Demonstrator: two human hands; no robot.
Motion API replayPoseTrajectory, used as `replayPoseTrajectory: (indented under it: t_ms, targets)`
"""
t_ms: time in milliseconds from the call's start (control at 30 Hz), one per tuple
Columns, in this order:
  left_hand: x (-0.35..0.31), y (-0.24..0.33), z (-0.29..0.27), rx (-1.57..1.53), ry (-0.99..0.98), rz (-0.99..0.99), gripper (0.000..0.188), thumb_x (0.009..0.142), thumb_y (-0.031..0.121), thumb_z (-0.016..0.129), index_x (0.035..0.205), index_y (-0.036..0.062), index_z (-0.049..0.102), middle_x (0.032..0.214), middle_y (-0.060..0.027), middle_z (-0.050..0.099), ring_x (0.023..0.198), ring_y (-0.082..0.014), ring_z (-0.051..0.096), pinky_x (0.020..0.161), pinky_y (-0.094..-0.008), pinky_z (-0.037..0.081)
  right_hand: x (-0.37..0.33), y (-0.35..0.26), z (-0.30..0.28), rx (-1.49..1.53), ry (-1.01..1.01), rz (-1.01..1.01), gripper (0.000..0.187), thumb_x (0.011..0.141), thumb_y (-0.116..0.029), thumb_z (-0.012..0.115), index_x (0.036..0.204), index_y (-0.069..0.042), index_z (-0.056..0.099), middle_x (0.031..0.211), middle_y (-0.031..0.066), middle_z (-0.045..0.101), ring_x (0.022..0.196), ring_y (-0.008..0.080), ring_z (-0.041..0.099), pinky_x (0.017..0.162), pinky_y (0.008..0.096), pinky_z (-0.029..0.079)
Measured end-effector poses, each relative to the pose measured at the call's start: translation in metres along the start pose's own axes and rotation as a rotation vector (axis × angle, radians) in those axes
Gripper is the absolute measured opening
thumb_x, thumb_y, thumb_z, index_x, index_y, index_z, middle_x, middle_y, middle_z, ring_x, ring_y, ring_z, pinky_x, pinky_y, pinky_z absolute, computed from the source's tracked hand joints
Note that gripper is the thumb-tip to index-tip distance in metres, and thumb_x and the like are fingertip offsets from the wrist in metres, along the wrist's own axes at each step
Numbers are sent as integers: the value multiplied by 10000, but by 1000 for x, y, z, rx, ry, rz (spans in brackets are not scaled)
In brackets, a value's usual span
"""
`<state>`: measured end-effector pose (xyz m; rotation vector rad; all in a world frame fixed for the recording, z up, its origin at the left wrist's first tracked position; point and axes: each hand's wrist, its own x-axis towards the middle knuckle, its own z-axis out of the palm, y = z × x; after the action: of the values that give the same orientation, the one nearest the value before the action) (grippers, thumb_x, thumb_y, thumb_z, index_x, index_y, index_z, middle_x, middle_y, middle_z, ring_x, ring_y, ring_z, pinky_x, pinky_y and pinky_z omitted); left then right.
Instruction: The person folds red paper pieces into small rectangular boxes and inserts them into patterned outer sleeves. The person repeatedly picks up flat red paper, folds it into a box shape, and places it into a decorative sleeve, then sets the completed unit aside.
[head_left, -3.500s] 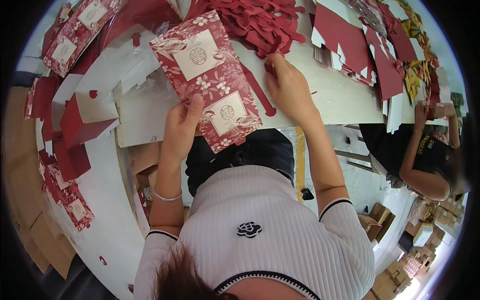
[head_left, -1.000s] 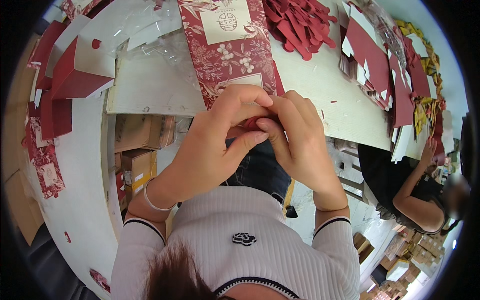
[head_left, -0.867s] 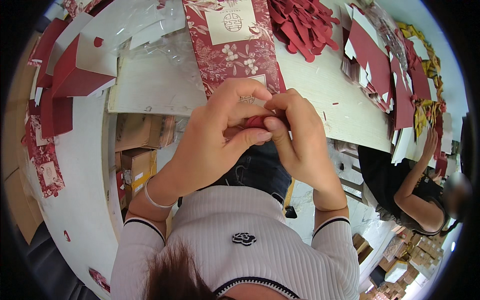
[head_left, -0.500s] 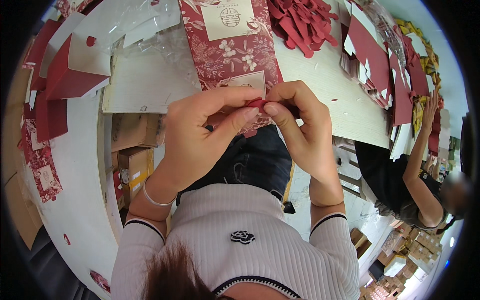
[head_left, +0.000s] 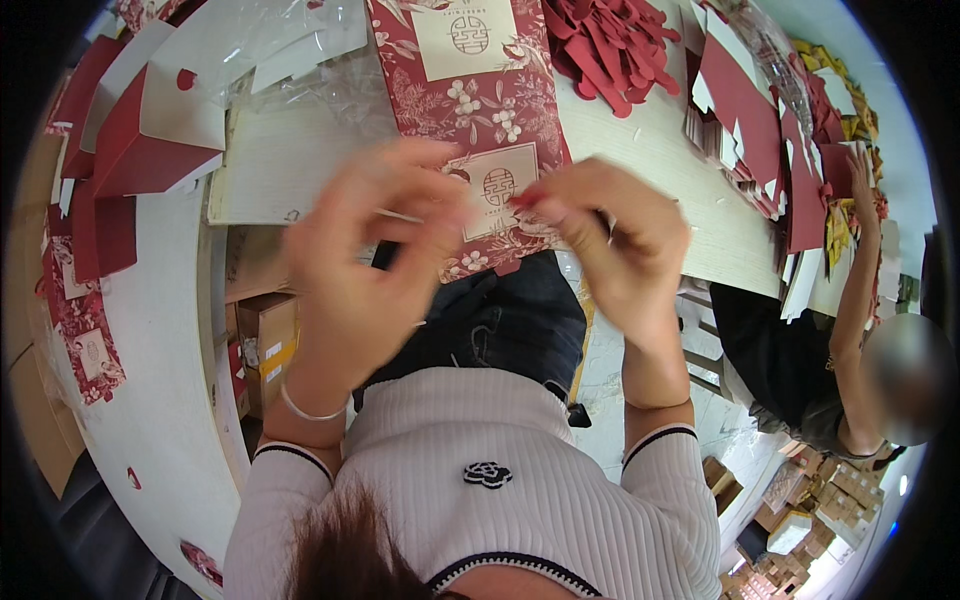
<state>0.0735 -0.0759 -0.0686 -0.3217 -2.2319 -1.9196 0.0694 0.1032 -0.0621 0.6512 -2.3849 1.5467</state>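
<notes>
A long red printed paper piece point(head_left: 480, 110) with pale flowers and cream panels lies in front of me on the table, its near end reaching the edge. Over its near part, my right hand point(head_left: 625, 245) pinches a small red piece point(head_left: 526, 199) between thumb and fingertips; its exact shape is blurred. My left hand point(head_left: 375, 255) hangs to the left of it, apart from the right, its fingers smeared by motion. A thin pale line shows among the left fingers, too blurred to name.
A heap of red cut strips point(head_left: 615, 50) lies beyond my right hand. Stacked red-and-white card pieces point(head_left: 735, 110) stand farther right. Folded red boxes point(head_left: 155, 140) and clear plastic wrap point(head_left: 300, 40) sit at left. A co-worker's arm point(head_left: 850, 290) is at far right.
My hands were together at the small red piece. Now the left hand has drawn away to the left, and the red piece stays in my right fingers.
</notes>
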Motion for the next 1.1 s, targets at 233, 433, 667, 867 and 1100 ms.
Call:
replayPoseTrajectory:
  t_ms: [233, 433, 667, 867, 1100]
  targets:
    - [13, -26, -18, -87, -241, -405, 266, 825, 209, 606, 918, -39, 577, 792, -64, 627, 691, -83, 566, 632, -214, 449, 40, 41, 1, -505, 90, -513, 185, 660, -5, 624, 842, -32, 604, 801, 70, 577, 622, 213, 556, 511, 280, 429]
    - [15, -45, 13, -424, -165, -354, 208, 838, 85, 556, 999, -43, 521, 890, -57, 608, 772, -65, 549, 664, -220, 456, 43, 42, 0, -668, -77, -610, 250, 610, -43, 612, 859, -24, 604, 798, 70, 574, 606, 211, 557, 498, 286, 423]
    - [8, -27, 12, -375, -148, -276, 181, 833, 62, 540, 978, -38, 499, 888, -57, 603, 749, -63, 550, 654, -223, 465, 47, 25, -4, -765, -191, -692, 254, 604, -114, 585, 850, -54, 563, 710, 29, 488, 565, 165, 514, 485, 272, 397]
    - [9, -7, 5, -486, -232, -316, 194, 818, 49, 547, 983, -40, 499, 897, -59, 598, 761, -62, 552, 649, -212, 457, 50, 19, -15, -168, -249, -336, 124, 724, -18, 591, 847, -18, 577, 700, 76, 514, 599, 227, 526, 510, 294, 408]
    - [6, -4, 1, -658, -274, -398, 229, 817, 67, 541, 1009, -51, 498, 913, -79, 602, 768, -77, 566, 661, -220, 465, 43, 14, -17, -316, -204, -418, 129, 710, 7, 600, 836, -8, 578, 695, 88, 512, 586, 239, 519, 495, 303, 409]
